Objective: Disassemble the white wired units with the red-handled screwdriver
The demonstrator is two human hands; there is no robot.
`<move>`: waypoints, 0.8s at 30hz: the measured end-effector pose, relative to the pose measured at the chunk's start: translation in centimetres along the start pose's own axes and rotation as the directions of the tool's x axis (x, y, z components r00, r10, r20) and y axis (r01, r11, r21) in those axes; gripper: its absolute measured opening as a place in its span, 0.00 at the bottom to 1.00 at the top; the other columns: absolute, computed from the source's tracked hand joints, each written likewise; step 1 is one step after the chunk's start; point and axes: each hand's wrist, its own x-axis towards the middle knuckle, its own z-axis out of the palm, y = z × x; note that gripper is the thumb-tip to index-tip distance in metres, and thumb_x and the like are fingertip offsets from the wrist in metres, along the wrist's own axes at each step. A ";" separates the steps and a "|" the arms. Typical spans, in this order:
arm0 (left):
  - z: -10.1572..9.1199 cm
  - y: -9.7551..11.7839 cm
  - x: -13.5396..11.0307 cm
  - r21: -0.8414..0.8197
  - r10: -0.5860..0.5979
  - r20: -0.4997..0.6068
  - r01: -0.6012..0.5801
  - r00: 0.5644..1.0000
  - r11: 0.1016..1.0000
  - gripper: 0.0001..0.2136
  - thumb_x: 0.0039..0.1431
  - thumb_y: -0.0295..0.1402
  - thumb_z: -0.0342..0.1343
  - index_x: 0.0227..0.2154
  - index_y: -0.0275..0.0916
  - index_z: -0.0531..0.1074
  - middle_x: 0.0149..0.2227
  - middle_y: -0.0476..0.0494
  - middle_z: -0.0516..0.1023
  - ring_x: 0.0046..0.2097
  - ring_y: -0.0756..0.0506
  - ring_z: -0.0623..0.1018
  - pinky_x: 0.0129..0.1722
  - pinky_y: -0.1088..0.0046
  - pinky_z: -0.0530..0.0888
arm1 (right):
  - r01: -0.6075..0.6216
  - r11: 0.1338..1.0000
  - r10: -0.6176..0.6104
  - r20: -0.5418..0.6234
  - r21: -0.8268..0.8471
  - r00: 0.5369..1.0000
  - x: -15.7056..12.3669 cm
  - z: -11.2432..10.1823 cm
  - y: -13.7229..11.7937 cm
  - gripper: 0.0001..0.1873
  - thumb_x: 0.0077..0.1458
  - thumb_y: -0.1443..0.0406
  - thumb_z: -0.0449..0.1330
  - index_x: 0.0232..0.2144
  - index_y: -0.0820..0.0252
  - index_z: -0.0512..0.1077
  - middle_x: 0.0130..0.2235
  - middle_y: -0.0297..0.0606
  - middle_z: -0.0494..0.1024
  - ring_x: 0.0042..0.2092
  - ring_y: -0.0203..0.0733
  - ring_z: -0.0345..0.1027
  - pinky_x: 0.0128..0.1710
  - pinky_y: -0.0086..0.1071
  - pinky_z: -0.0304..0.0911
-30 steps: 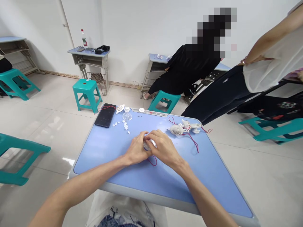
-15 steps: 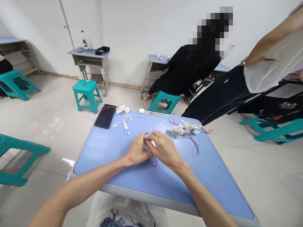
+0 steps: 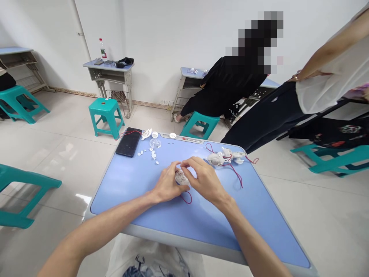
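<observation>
Two hands: the left hand (image 3: 167, 182) and the right hand (image 3: 206, 179) are both at a clear plastic shell (image 3: 181, 177).
Change: since a moment earlier, the right hand has lifted and drawn back from the left, so more of the shell's clear curve shows.
Left hand: curled around the shell's left side, fingers (image 3: 175, 168) closed on it in a firm hold.
Right hand: half open and arched over the shell's right side, fingers (image 3: 191, 163) spread; whether their tips touch it, I cannot tell.
Shell: between the hands, with something white inside; whether it rests on the blue desktop (image 3: 236, 227) is hidden.
Red wire (image 3: 186, 197): a loop just below the shell.
White plastic assembly (image 3: 216, 158): right of the shell, trailing more red wire.
Clear dome (image 3: 155, 143): beyond the shell to the left, among small white parts (image 3: 152, 154).
Black smartphone (image 3: 128, 142): farther left of the shell.
Co-worker in black (image 3: 230, 80): well beyond the shell, leaning away.
</observation>
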 end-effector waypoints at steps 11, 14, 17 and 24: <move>0.1 -0.2 0.0 -0.002 -0.043 0.001 0.043 0.999 0.999 0.39 0.39 0.30 0.69 0.57 0.40 0.61 0.45 0.42 0.77 0.46 0.39 0.75 0.51 0.59 0.70 | -0.154 0.957 0.190 -0.130 0.247 0.973 7.0 3.3 7.3 0.08 0.53 0.63 0.57 0.29 0.58 0.76 0.34 0.38 0.79 0.37 0.42 0.73 0.36 0.36 0.71; 0.1 -0.2 0.0 -0.017 -0.049 0.000 0.049 0.999 0.999 0.38 0.39 0.30 0.69 0.56 0.40 0.61 0.44 0.43 0.77 0.45 0.40 0.76 0.50 0.60 0.71 | -0.161 0.958 0.194 -0.123 0.239 0.973 8.2 5.1 8.4 0.09 0.52 0.64 0.56 0.29 0.59 0.76 0.33 0.39 0.79 0.36 0.42 0.74 0.36 0.36 0.71; 0.1 -0.2 0.0 -0.033 -0.059 0.005 0.060 0.998 0.998 0.38 0.39 0.29 0.68 0.56 0.40 0.61 0.44 0.43 0.77 0.45 0.40 0.76 0.50 0.60 0.71 | -0.161 0.965 0.186 -0.107 0.207 0.977 8.9 6.4 9.1 0.09 0.51 0.66 0.56 0.28 0.59 0.77 0.32 0.40 0.80 0.35 0.42 0.73 0.36 0.37 0.69; 0.0 0.1 -0.1 -0.015 -0.074 0.011 0.074 0.997 0.997 0.37 0.39 0.28 0.69 0.55 0.39 0.62 0.45 0.41 0.77 0.47 0.38 0.76 0.50 0.60 0.71 | -0.123 0.985 0.131 -0.061 0.123 0.989 9.4 7.2 9.6 0.09 0.48 0.69 0.56 0.27 0.59 0.77 0.30 0.38 0.80 0.32 0.41 0.72 0.38 0.36 0.66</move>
